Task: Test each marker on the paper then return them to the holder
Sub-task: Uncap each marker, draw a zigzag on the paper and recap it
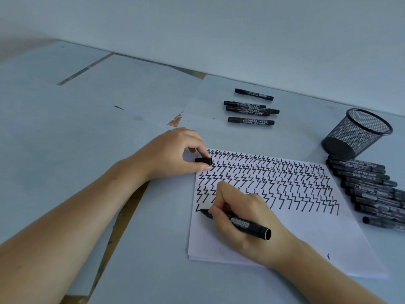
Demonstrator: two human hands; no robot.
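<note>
Low in the frame's centre, the right hand [238, 218] grips an uncapped black marker [241, 222], its tip touching the paper [306, 233] at the sheet's left edge. Just above, the left hand [173, 154] pinches the marker cap [203, 160]. At right stands the mesh holder [357, 132].
</note>
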